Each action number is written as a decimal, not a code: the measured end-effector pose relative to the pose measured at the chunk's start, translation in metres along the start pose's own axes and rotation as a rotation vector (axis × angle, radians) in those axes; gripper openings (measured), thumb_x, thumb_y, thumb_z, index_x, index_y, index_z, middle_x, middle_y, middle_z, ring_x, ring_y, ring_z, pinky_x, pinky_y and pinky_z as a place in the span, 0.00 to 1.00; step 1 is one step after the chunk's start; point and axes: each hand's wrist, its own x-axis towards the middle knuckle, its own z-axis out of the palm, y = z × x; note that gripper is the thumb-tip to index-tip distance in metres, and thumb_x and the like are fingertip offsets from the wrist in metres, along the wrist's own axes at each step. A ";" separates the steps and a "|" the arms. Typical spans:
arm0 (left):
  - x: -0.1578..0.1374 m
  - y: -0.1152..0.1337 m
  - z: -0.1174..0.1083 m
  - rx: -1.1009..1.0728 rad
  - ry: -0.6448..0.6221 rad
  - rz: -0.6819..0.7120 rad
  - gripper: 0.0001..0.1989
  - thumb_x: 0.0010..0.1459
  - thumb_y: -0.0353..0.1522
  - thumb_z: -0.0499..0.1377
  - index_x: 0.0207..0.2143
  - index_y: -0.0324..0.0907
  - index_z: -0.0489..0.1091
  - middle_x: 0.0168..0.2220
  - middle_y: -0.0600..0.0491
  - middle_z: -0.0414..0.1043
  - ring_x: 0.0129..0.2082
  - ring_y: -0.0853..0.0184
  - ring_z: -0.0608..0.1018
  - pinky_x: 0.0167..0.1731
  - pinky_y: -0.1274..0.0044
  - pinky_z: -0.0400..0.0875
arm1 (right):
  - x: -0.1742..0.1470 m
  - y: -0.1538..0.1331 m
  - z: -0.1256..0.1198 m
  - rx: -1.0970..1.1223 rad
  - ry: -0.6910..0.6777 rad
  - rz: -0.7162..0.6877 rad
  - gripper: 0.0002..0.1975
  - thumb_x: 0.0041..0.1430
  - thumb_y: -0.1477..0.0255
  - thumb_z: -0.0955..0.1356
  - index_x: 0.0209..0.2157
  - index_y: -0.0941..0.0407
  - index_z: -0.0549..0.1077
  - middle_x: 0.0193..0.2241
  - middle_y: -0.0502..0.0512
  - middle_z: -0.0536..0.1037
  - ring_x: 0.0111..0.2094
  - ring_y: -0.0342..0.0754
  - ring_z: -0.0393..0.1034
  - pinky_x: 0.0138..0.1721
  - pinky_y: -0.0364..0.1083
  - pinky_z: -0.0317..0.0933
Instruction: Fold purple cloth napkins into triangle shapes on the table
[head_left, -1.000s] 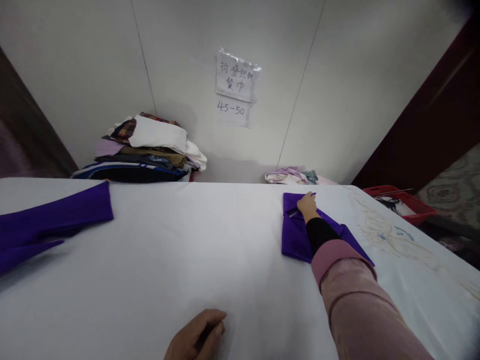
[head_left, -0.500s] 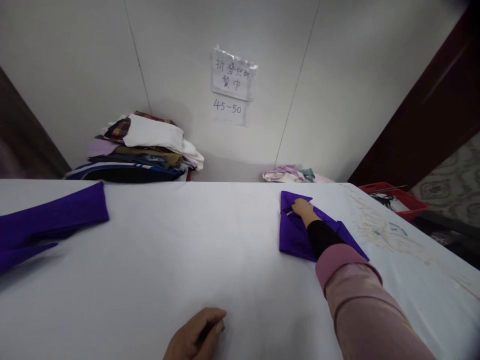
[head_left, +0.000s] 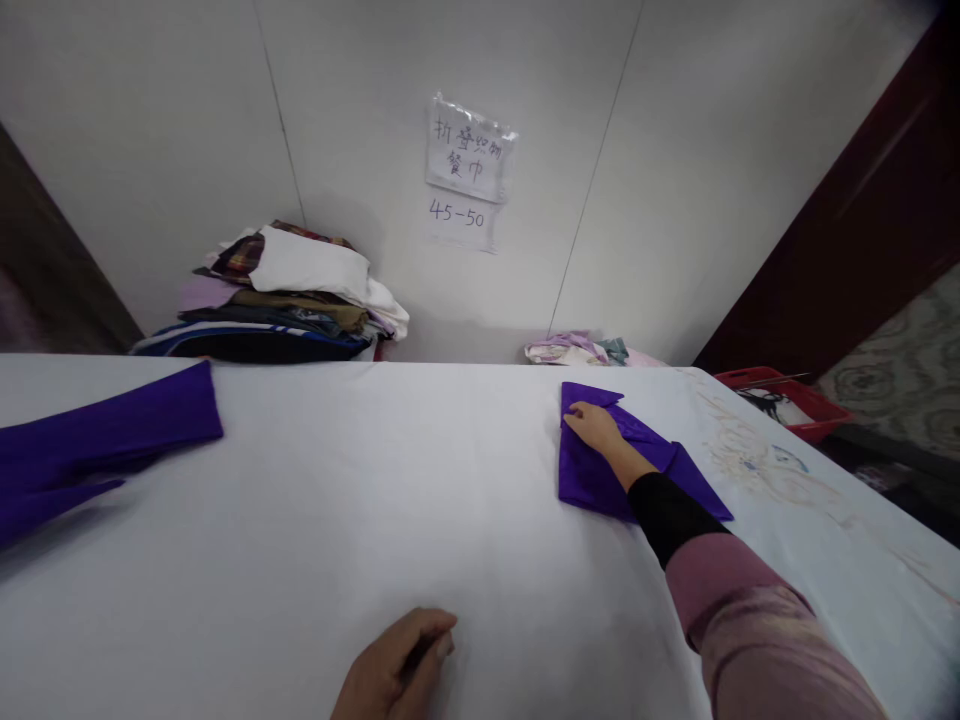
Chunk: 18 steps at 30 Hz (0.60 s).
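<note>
Two hands: left [head_left: 396,665] curled but unclosed, right [head_left: 597,428] on purple cloth [head_left: 592,482] (pinch unclear); paper [head_left: 459,226] reads "45-50".

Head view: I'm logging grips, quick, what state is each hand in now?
Left hand: partly open, loosely curled, no held thing visible.
Right hand: on the folded purple cloth; whether gripping, cannot be told.

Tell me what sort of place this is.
Probably an indoor room for working with cloth: purple cloth under the right hand on a white-covered table, a fabric pile behind it, and handwritten notes on the wall.
</note>
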 end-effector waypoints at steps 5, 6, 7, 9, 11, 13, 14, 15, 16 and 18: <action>-0.001 -0.003 0.001 0.032 -0.004 0.045 0.07 0.57 0.37 0.53 0.35 0.48 0.70 0.30 0.59 0.75 0.30 0.72 0.76 0.31 0.85 0.71 | -0.015 -0.003 0.007 0.059 -0.034 -0.023 0.24 0.51 0.71 0.65 0.52 0.59 0.66 0.40 0.58 0.77 0.40 0.50 0.70 0.39 0.43 0.59; -0.001 -0.003 0.001 0.035 0.000 0.046 0.07 0.57 0.37 0.53 0.35 0.48 0.70 0.30 0.59 0.75 0.30 0.72 0.76 0.31 0.85 0.71 | -0.017 -0.003 0.008 0.072 -0.036 -0.024 0.26 0.51 0.72 0.65 0.53 0.59 0.65 0.41 0.58 0.76 0.40 0.50 0.70 0.39 0.43 0.59; -0.001 -0.003 0.001 0.036 0.001 0.046 0.07 0.57 0.37 0.53 0.35 0.48 0.70 0.30 0.59 0.75 0.30 0.72 0.76 0.31 0.85 0.71 | -0.017 -0.004 0.008 0.084 -0.038 -0.028 0.26 0.51 0.73 0.65 0.54 0.59 0.64 0.41 0.58 0.76 0.40 0.49 0.70 0.39 0.42 0.60; 0.000 -0.002 0.001 0.034 0.000 0.046 0.07 0.57 0.36 0.53 0.35 0.48 0.70 0.30 0.59 0.74 0.29 0.72 0.76 0.31 0.85 0.71 | -0.018 -0.004 0.009 0.107 -0.045 -0.047 0.27 0.50 0.74 0.65 0.55 0.59 0.63 0.40 0.56 0.77 0.39 0.48 0.70 0.39 0.41 0.60; 0.000 -0.001 0.001 0.030 -0.007 0.052 0.07 0.57 0.36 0.53 0.35 0.48 0.70 0.30 0.59 0.74 0.29 0.72 0.76 0.30 0.85 0.71 | -0.017 -0.005 0.011 0.120 -0.052 -0.075 0.27 0.51 0.74 0.64 0.55 0.57 0.62 0.38 0.53 0.78 0.37 0.46 0.71 0.37 0.40 0.61; 0.000 0.000 0.000 0.032 -0.005 0.060 0.07 0.57 0.36 0.53 0.35 0.48 0.70 0.30 0.59 0.74 0.29 0.72 0.76 0.30 0.85 0.71 | -0.014 -0.005 0.011 0.114 -0.043 -0.096 0.26 0.53 0.74 0.63 0.55 0.58 0.62 0.38 0.53 0.78 0.37 0.46 0.71 0.37 0.41 0.61; 0.000 0.000 0.000 0.035 0.002 0.064 0.07 0.56 0.36 0.53 0.35 0.48 0.70 0.30 0.59 0.75 0.29 0.72 0.76 0.30 0.85 0.71 | -0.013 -0.004 0.010 0.102 -0.030 -0.102 0.24 0.54 0.74 0.61 0.55 0.59 0.63 0.39 0.55 0.77 0.38 0.47 0.70 0.39 0.42 0.61; 0.000 0.000 0.000 0.039 0.007 0.064 0.07 0.56 0.36 0.54 0.35 0.48 0.70 0.30 0.59 0.75 0.29 0.72 0.76 0.30 0.85 0.71 | -0.010 -0.004 0.010 0.086 -0.014 -0.109 0.23 0.56 0.75 0.59 0.54 0.60 0.64 0.41 0.57 0.76 0.40 0.48 0.70 0.41 0.43 0.60; 0.000 0.001 0.000 0.042 0.009 0.062 0.07 0.56 0.36 0.54 0.35 0.48 0.70 0.30 0.59 0.75 0.29 0.72 0.76 0.30 0.85 0.71 | -0.008 -0.004 0.008 0.067 0.001 -0.121 0.22 0.56 0.77 0.58 0.53 0.60 0.66 0.43 0.59 0.75 0.43 0.49 0.68 0.44 0.44 0.59; 0.000 0.001 0.000 0.046 0.004 0.057 0.07 0.57 0.36 0.53 0.35 0.48 0.70 0.30 0.59 0.75 0.29 0.72 0.76 0.31 0.85 0.71 | -0.004 -0.003 0.006 0.027 0.011 -0.169 0.22 0.55 0.80 0.57 0.49 0.59 0.70 0.47 0.59 0.73 0.48 0.50 0.65 0.49 0.46 0.55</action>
